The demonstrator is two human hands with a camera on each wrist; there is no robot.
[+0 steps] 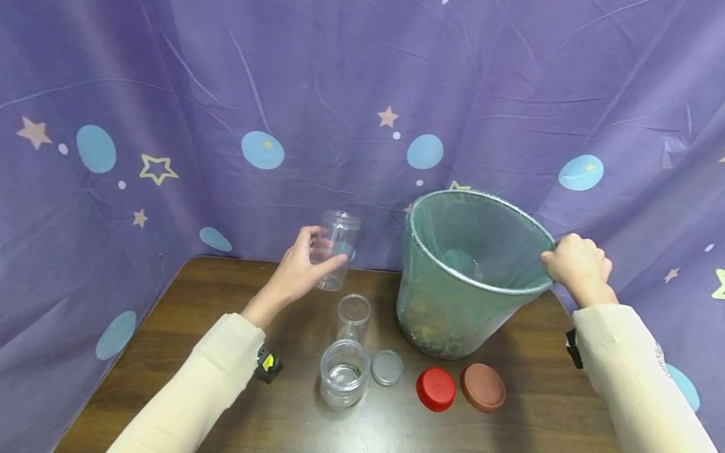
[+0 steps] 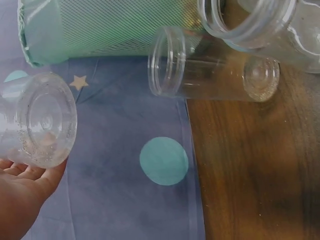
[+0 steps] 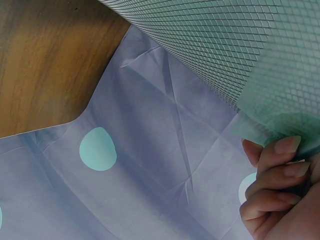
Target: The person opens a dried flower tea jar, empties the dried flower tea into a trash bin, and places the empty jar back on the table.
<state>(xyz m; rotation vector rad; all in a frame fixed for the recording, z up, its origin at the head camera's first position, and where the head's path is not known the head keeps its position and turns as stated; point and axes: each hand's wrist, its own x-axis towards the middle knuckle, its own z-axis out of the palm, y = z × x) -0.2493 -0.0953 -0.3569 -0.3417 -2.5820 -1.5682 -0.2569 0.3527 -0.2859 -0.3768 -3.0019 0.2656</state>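
My left hand (image 1: 299, 269) holds a clear plastic jar (image 1: 348, 236) above the table's far edge, thumb on one side and fingers on the other. In the left wrist view the round base of this jar (image 2: 47, 120) faces the camera. My right hand (image 1: 580, 267) grips the rim of a mesh wastebasket (image 1: 442, 308) at its right side. A green bag lines the basket and folds over the rim; in the right wrist view my curled fingers (image 3: 270, 200) pinch the bag's edge (image 3: 260, 127). Something pale and see-through shows inside the basket.
A second clear jar (image 1: 354, 309) and a wider open jar (image 1: 343, 384) stand on the wooden table (image 1: 283, 402). Near them lie a silver lid (image 1: 387, 367), a red lid (image 1: 436, 389) and a brownish-red lid (image 1: 484, 387). A purple curtain (image 1: 340, 82) hangs close behind the table.
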